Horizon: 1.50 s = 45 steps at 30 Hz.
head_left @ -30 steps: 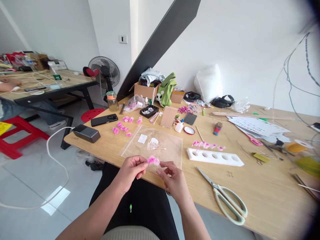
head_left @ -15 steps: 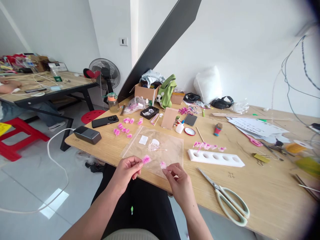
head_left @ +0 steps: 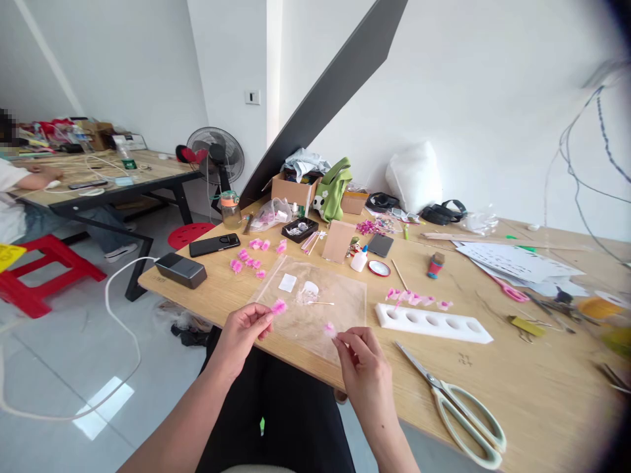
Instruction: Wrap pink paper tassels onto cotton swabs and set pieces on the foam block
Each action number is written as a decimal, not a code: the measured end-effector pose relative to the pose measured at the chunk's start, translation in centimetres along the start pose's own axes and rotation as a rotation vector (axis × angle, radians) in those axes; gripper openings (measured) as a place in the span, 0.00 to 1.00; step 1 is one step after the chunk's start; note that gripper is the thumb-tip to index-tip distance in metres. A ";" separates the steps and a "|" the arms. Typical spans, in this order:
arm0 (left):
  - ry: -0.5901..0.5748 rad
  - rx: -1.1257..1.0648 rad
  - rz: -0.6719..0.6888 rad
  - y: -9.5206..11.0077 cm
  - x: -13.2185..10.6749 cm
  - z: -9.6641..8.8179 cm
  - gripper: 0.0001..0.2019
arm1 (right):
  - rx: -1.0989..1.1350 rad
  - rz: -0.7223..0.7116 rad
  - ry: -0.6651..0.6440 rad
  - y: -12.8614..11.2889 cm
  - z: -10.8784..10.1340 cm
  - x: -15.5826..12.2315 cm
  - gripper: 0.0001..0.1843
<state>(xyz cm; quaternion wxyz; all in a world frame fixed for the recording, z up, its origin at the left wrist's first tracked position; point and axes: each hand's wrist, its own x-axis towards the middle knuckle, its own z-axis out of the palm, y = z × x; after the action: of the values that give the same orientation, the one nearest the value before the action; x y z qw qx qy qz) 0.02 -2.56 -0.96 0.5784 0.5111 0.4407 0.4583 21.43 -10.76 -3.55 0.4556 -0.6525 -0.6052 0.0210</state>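
Observation:
My left hand [head_left: 245, 332] pinches a bright pink fluffy petal piece [head_left: 279, 307] between thumb and fingers, above the near left of a clear plastic bag [head_left: 348, 297]. In my right hand [head_left: 363, 355], closed at the fingertips, is a paler pink-and-white petal piece [head_left: 329, 329] over the bag's near right. On the bag lie a white square [head_left: 287, 282], a smear of white glue [head_left: 309, 291] and a cotton swab [head_left: 323, 303]. Several pink petal pieces [head_left: 247, 259] rest on the table to the left.
Large scissors [head_left: 451, 401] lie at the right, below a white foam strip [head_left: 434, 322] with pink flower pieces [head_left: 417, 299] behind it. A glue bottle [head_left: 359, 259] stands past the bag. A power bank [head_left: 181, 270] and phone [head_left: 215, 244] lie left. Another person's arm [head_left: 37, 177] rests on the far table.
The view has shifted slightly, so the scene sits lower and to the right. My left hand has moved a little away from the right one; both keep their pink pieces.

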 end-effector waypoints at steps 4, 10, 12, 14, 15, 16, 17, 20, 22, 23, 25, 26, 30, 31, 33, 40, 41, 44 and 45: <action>0.063 0.042 0.092 0.2 1.0 -1.1 0.11 | -0.242 0.002 -0.160 1.4 -0.6 1.1 0.14; 0.083 0.120 0.121 1.4 3.9 -1.2 0.12 | -0.624 0.074 -0.343 1.0 -0.3 6.4 0.14; 0.069 0.131 0.142 1.8 5.5 -0.8 0.12 | -0.656 0.087 -0.377 0.7 0.8 9.3 0.14; 0.059 0.160 0.179 1.8 7.4 -0.4 0.10 | -0.653 0.095 -0.376 0.9 2.1 12.0 0.14; 0.054 0.200 0.192 1.6 8.3 -0.3 0.10 | -0.649 0.102 -0.375 1.2 2.7 13.2 0.14; 0.038 0.272 0.210 1.3 9.3 -0.3 0.10 | -0.642 0.110 -0.375 1.5 3.3 14.2 0.14; 0.023 0.362 0.229 1.0 10.3 -0.3 0.10 | -0.633 0.116 -0.372 1.9 3.8 14.9 0.14; 0.007 0.560 0.262 -0.1 13.3 -0.3 0.07 | -0.598 0.121 -0.339 3.0 4.9 16.0 0.14; 0.023 0.623 0.272 -0.6 15.1 -0.2 0.06 | -0.573 0.116 -0.301 3.5 5.3 15.9 0.14; 0.034 0.656 0.276 -0.6 16.0 -0.1 0.05 | -0.560 0.114 -0.283 3.8 5.4 15.7 0.14; 0.066 0.721 0.281 -0.5 17.5 -0.2 0.05 | -0.534 0.108 -0.260 4.1 5.7 15.3 0.14; 0.084 0.750 0.280 -0.3 18.2 -0.5 0.05 | -0.522 0.106 -0.256 4.4 5.8 15.1 0.13; 0.168 0.850 0.256 0.8 19.9 -3.0 0.06 | -0.457 0.036 -0.172 5.5 6.5 14.5 0.14; 0.194 0.870 0.247 1.2 20.1 -3.8 0.06 | -0.436 0.007 -0.134 5.8 6.7 14.4 0.14; 0.259 0.910 0.224 1.7 19.8 -5.5 0.06 | -0.403 -0.045 -0.073 6.3 7.0 14.2 0.15; 0.389 1.030 0.205 0.3 13.7 -7.3 0.09 | -0.321 -0.094 -0.081 7.0 7.4 13.8 0.16; 0.398 1.041 0.202 -0.2 12.7 -7.2 0.09 | -0.310 -0.098 -0.087 7.0 7.4 13.8 0.16; 0.392 1.093 0.189 -1.4 10.4 -7.4 0.11 | -0.289 -0.094 -0.099 6.9 7.4 13.7 0.18; 0.382 1.107 0.186 -1.7 10.0 -7.5 0.12 | -0.284 -0.089 -0.103 6.8 7.4 13.7 0.19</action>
<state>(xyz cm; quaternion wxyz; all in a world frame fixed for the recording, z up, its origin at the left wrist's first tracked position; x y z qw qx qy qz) -5.30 8.61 -3.70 0.0934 0.6816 0.6640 0.2929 26.00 5.54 -4.92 0.3276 -0.6809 -0.6530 -0.0512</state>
